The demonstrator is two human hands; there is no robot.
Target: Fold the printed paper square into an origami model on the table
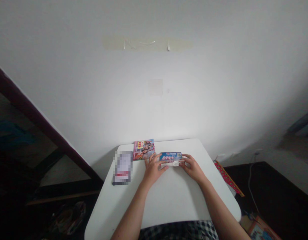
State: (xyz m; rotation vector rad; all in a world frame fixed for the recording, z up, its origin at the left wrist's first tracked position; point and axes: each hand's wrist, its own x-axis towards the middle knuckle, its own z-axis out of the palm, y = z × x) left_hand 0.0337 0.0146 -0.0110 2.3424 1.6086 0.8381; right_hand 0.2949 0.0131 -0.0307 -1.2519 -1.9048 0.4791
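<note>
Has a white top with rounded corners, on the table (178,200). Carries a colorful flyer (138,154) by the far edge, left of center, with a yellow price patch. Also carries a dark-edged, pixelated phone (123,168) just beside the flyer, nearer the left edge. Bears a blue-and-white leaflet (171,158), partly covered, right of the flyer.

A blue-and-white leaflet (170,158) lay on the white table (173,196).
Its printed face was up, with white along the near edge.
</note>
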